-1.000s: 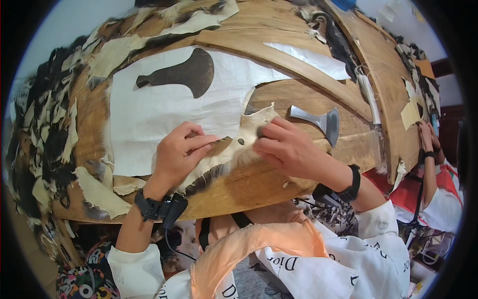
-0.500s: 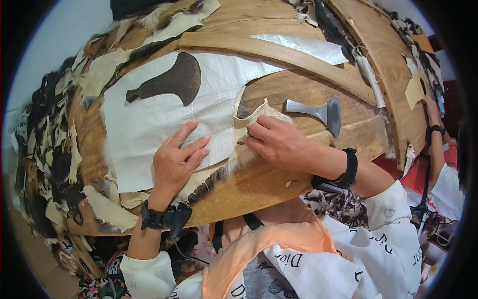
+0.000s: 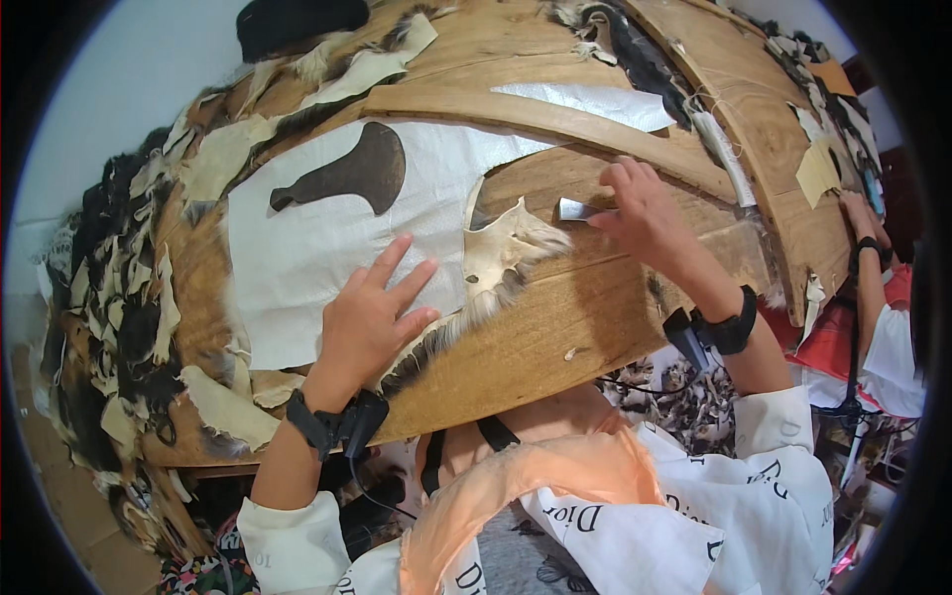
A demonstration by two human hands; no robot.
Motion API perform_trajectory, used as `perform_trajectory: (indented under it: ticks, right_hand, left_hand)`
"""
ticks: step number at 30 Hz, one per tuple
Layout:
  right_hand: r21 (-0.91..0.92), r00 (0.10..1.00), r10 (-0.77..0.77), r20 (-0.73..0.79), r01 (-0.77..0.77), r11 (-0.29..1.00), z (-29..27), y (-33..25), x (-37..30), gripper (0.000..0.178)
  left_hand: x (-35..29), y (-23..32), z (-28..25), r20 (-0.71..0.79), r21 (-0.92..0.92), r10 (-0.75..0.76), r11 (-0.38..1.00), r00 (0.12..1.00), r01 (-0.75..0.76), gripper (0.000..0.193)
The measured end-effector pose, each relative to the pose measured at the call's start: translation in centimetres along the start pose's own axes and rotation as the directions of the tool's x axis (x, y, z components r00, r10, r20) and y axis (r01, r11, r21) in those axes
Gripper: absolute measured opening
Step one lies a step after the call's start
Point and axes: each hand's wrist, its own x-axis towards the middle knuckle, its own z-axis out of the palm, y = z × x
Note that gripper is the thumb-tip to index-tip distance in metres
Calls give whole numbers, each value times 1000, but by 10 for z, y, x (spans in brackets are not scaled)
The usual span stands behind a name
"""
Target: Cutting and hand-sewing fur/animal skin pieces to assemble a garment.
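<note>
Moved since the preceding frame: right hand (image 3: 645,213), from the pelt (image 3: 493,250) at the right edge of the white sheet (image 3: 288,268) to the silver flared tool (image 3: 574,209), farther right of that sheet. Unchanged in place: left hand (image 3: 369,312), on the sheet's lower right part.

Head view. Left hand: palm down, fingers fanned wide, grasping nothing. Right hand: fingers bent and raised, thumb side at the silver flared tool; handle end visible toward the sheet, remainder hidden; impossible to tell a closed grip from a loose one. Pelt: along the sheet's right and lower edges, pale skin upward, fur fringe outward, darker near the left wrist. Dark flared blade (image 3: 347,171): flat on the sheet's upper part, broad curved edge rightward. Wooden strip (image 3: 555,119): across the sheet's upper right part. Hide scraps (image 3: 228,407): left of and below the sheet. Wooden table (image 3: 516,367): beneath, exposed below and right of the sheet. Co-worker's hand (image 3: 859,212): well apart, far right of the sheet.
</note>
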Motion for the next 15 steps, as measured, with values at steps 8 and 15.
perform_trajectory:
  ticks: [8,15]
  right_hand:
    - [290,943,-11,333,-92,953,-8,25,7,31]
    - [213,992,59,108,-81,974,-29,6,9,16]
  left_hand:
    - [4,8,-9,95,49,22,998,995,-27,52]
    - [8,15,-35,-5,-217,-3,976,1000,2,51]
